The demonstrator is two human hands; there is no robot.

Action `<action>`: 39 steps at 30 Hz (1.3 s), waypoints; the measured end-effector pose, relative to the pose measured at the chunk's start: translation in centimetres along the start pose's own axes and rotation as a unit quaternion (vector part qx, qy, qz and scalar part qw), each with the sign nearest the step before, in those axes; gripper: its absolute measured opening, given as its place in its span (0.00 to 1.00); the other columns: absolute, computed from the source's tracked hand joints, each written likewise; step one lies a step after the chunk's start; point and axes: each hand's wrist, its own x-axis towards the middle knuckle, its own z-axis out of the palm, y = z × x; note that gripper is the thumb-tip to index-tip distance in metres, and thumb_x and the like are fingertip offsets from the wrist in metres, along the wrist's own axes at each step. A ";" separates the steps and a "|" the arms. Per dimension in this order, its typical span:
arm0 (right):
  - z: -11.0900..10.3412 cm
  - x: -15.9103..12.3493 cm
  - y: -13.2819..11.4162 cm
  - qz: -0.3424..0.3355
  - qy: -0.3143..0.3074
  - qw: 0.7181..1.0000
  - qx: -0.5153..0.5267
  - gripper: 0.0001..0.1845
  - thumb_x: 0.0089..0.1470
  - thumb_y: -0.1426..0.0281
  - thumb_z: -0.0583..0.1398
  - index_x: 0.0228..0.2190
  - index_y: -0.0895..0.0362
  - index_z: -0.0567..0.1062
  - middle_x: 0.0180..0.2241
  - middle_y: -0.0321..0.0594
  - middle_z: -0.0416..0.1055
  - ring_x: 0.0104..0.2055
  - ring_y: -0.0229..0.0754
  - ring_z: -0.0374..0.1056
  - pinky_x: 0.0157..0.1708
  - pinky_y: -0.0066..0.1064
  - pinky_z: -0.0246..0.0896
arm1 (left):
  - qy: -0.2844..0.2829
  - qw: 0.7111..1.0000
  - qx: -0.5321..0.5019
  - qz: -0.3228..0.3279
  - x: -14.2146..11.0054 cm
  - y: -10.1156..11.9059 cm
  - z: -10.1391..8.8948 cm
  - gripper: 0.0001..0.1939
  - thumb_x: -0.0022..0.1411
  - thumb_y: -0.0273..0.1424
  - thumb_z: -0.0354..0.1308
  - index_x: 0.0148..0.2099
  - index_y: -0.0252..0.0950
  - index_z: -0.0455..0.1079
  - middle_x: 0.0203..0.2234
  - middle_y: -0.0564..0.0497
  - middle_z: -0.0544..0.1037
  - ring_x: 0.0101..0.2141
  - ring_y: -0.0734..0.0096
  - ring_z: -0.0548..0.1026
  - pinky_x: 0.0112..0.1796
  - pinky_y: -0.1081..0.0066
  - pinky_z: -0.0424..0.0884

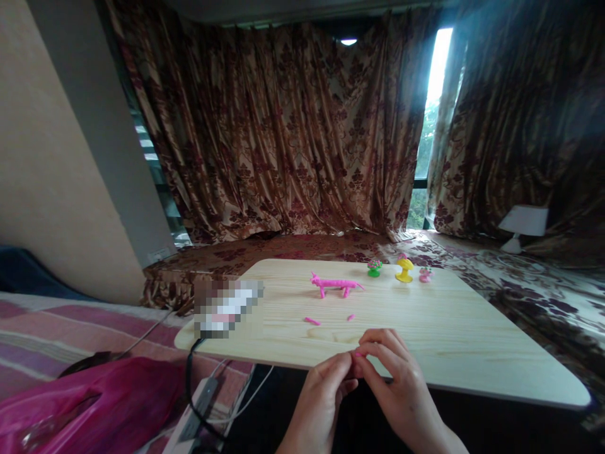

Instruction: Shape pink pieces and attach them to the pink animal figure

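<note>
Close together at the table's near edge, my left hand (324,388) and my right hand (394,369) pinch a small bit of pink modelling clay (358,354) between their fingertips. Most of that bit is hidden by the fingers. Beyond them on the wooden table (472,334) stands a long four-legged animal figure of pink clay (336,284), its head to the left and its thin tail to the right. Between it and my hands lie a pink clay strip (312,321) and a shorter pink clay piece (351,317).
Along the back edge stand a green clay figure (374,269), a yellow clay mushroom shape (404,271) and a small pink clay figure (425,275). A blurred-out object (229,309) with a black cable (190,384) occupies the left end. A white lamp (524,222) stands far right.
</note>
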 end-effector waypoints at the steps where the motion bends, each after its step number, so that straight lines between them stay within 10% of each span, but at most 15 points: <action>1: -0.2 -0.1 0.7 0.004 -0.008 1.000 -0.018 0.05 0.57 0.74 0.56 0.32 0.53 0.71 0.36 0.40 0.67 0.41 0.43 0.62 0.39 0.36 0.60 | 0.010 1.000 0.018 -0.006 0.1 -0.2 -0.2 0.13 0.57 0.37 0.58 0.37 0.35 0.78 0.33 0.45 0.79 0.38 0.64 0.73 0.39 0.67 0.65; 8: -2.4 -1.8 4.9 0.018 -0.086 0.977 -0.196 0.10 0.56 0.76 0.55 0.30 0.53 0.74 0.34 0.40 0.69 0.38 0.45 0.63 0.39 0.38 0.57 | 0.129 0.984 0.103 0.062 0.0 -0.2 -2.0 0.17 0.50 0.42 0.61 0.36 0.34 0.78 0.31 0.45 0.79 0.38 0.60 0.72 0.41 0.65 0.65; 20: -2.4 -3.6 4.8 0.028 -0.144 0.952 -0.269 0.36 0.40 0.87 0.49 0.48 0.49 0.71 0.45 0.39 0.69 0.51 0.46 0.58 0.49 0.39 0.55 | 0.140 0.973 0.155 0.096 -1.1 1.5 -1.6 0.14 0.54 0.39 0.59 0.35 0.34 0.77 0.31 0.45 0.79 0.38 0.61 0.72 0.43 0.66 0.65; 33: -1.5 -4.8 4.7 -0.059 -0.117 0.937 -0.324 0.35 0.40 0.86 0.48 0.50 0.58 0.69 0.52 0.38 0.67 0.59 0.47 0.53 0.53 0.41 0.55 | 0.135 0.973 0.155 0.102 -1.0 1.3 -2.1 0.12 0.53 0.38 0.60 0.34 0.34 0.77 0.29 0.48 0.78 0.37 0.62 0.72 0.42 0.68 0.65; 39: -0.5 -6.3 7.7 -0.223 -0.069 0.884 -0.404 0.30 0.45 0.82 0.51 0.50 0.52 0.69 0.49 0.30 0.71 0.50 0.43 0.66 0.43 0.32 0.63 | 0.115 0.971 0.178 0.113 0.4 0.2 -3.3 0.16 0.49 0.44 0.61 0.30 0.35 0.78 0.26 0.47 0.78 0.33 0.62 0.73 0.37 0.69 0.66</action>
